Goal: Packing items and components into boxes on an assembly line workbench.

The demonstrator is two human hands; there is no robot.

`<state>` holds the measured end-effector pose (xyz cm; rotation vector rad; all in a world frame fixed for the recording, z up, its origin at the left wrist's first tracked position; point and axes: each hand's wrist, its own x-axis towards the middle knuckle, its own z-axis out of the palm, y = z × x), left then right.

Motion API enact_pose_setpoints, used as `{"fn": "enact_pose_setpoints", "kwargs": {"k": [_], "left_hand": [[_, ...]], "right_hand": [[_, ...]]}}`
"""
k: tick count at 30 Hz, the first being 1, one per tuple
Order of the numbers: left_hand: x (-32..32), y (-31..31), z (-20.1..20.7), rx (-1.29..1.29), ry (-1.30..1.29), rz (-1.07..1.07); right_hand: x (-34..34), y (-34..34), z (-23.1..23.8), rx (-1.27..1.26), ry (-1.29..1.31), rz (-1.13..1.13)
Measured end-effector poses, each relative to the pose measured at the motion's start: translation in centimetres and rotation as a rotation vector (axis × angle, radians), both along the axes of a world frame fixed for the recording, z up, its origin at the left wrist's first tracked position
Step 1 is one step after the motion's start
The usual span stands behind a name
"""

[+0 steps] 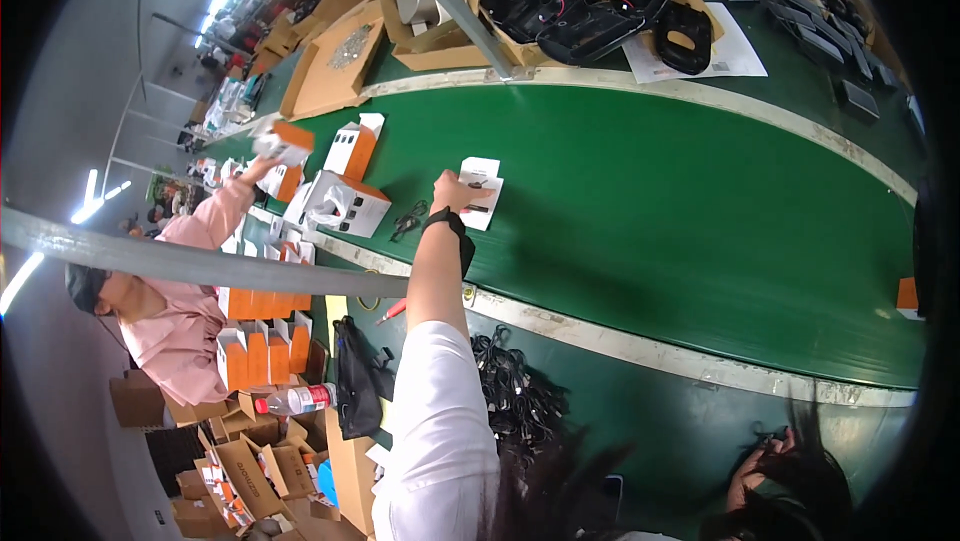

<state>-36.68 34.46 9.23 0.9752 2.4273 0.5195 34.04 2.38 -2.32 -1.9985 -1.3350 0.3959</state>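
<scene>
My left hand (460,193), on the end of a white-sleeved arm with a black wristband, is closed on a white printed leaflet (481,213) over the green conveyor belt (640,201). One finger stretches across the leaflet's face. A small black cable (408,221) lies on the belt just left of it. At the lower right, dark hair partly covers my right hand (760,471). Its fingers are bent around what looks like a black cable (766,433). A heap of bundled black cables (515,381) lies on the table between my arms.
At left, a co-worker in pink (185,326) holds an orange-and-white box (284,141) over the belt. More such boxes (355,149) stand nearby. A black pouch (357,381) and a bottle (298,400) lie left of my arm. A metal bar (200,259) crosses the view. Black plastic parts (570,1) fill a far carton.
</scene>
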Motion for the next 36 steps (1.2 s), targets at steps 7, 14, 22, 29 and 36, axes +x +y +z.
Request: {"fn": "enact_pose_setpoints", "kwargs": {"k": [7, 14, 22, 29, 36], "left_hand": [[0.2, -0.8, 0.7, -0.035, -0.025, -0.215], [8.4, -11.7, 14.7, -0.34, -0.449, -0.579], [5.7, -45.9, 20.9, -0.6, -0.664, 0.035], [3.3, -74.0, 14.4, -0.734, 0.374, 0.101], [7.3, -50.0, 10.9, 0.053, -0.28, 0.062]], "right_hand": [[0.3, 0.6, -0.7, -0.095, 0.899, -0.383], [-4.4, 2.5, 4.1, -0.007, -0.344, 0.119], [-6.0, 3.2, 6.3, 0.047, -0.41, 0.173], [-7.7, 3.8, 6.0, 0.157, -0.451, 0.193], [-21.1, 10.9, 14.4, -0.187, 0.294, 0.866]]}}
